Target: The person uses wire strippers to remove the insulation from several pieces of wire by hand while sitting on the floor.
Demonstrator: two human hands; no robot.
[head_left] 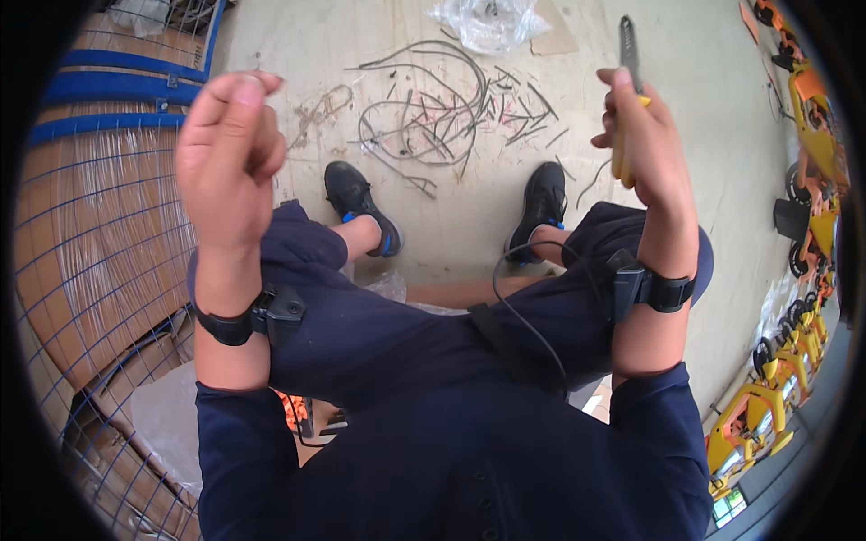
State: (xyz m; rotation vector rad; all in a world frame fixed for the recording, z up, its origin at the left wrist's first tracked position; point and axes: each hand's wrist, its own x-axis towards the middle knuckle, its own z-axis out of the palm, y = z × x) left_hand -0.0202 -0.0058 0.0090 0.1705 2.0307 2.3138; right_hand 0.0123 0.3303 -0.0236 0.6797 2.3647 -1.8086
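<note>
My left hand [225, 149] is raised at the left, its fingers curled and the thumb pressed against the index finger. Whatever it may pinch is too small or hidden to make out. At the right, my right hand [658, 153] grips a wire stripper [629, 50] by its yellow handles, with the dark, narrow head pointing away from me. On the floor between and beyond my hands lies a loose tangle of dark cable [478, 99]. Several short cut pieces of cable [523, 113] and thin reddish strands are scattered around it.
Clear plastic wrapping [487, 22] and a piece of cardboard [552, 32] lie at the far side. A blue wire-mesh cage [108, 207] with wrapped cardboard stands at the left. Yellow and orange wheeled machines [749, 424] line the right. My shoes [361, 203] rest near the cable.
</note>
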